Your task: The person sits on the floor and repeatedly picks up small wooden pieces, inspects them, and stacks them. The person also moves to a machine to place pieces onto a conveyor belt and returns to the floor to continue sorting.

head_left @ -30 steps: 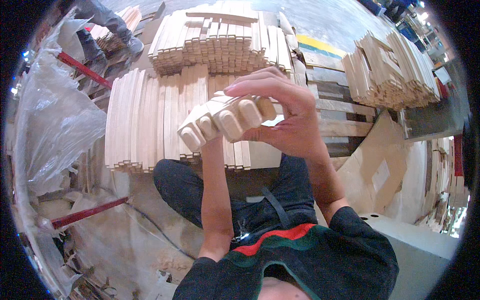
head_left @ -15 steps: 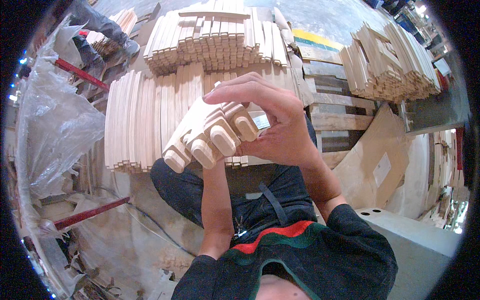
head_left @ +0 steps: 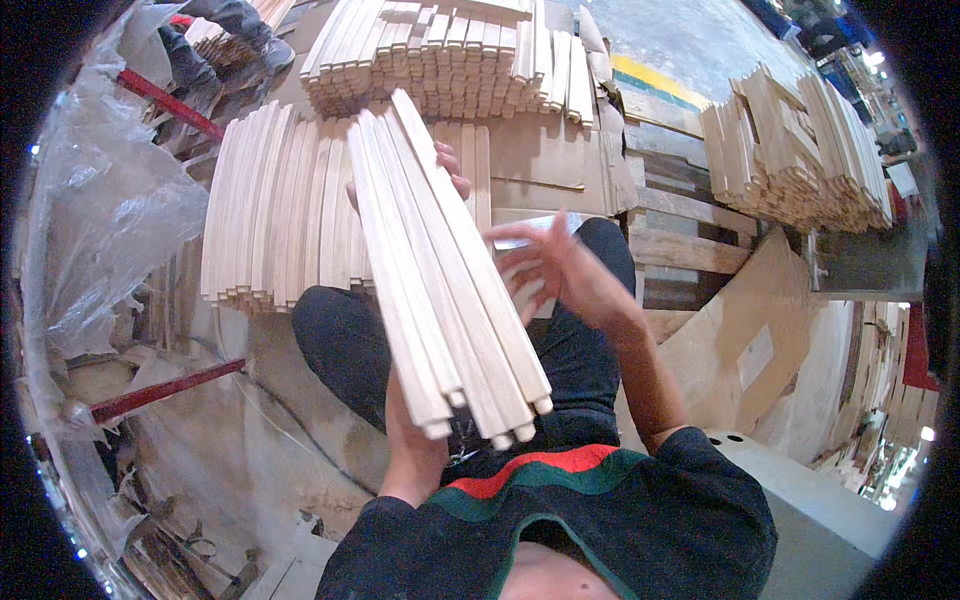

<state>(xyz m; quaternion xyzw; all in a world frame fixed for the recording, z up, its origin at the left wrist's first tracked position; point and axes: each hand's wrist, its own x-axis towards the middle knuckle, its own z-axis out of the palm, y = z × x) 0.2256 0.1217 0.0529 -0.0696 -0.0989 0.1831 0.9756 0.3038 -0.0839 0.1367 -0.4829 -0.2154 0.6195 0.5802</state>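
A bundle of pale wooden slats (head_left: 445, 290) with rounded ends slants across the view above my lap, its near ends toward my chest. My left hand (head_left: 453, 172) grips it from beneath; its fingertips curl over the right edge near the far end, while the palm is hidden under the wood. To the right of the bundle, my right hand (head_left: 545, 265) hangs apart from it with spread, slightly blurred fingers and nothing in them. Behind the bundle lies a low row of similar slats (head_left: 265, 200).
Beyond the row rises a taller slat stack (head_left: 440, 65), with cardboard (head_left: 540, 160) beside it. Another stack (head_left: 795, 150) stands at the far right, near wooden pallet boards (head_left: 690, 250). Plastic sheeting (head_left: 110, 220) and red bars (head_left: 165, 385) are at left. Another person's legs (head_left: 235, 30) show far left.
The bundle has swung from end-on to lengthwise, its near ends coming down toward my chest. My right hand has let go of it and opened at its right side.
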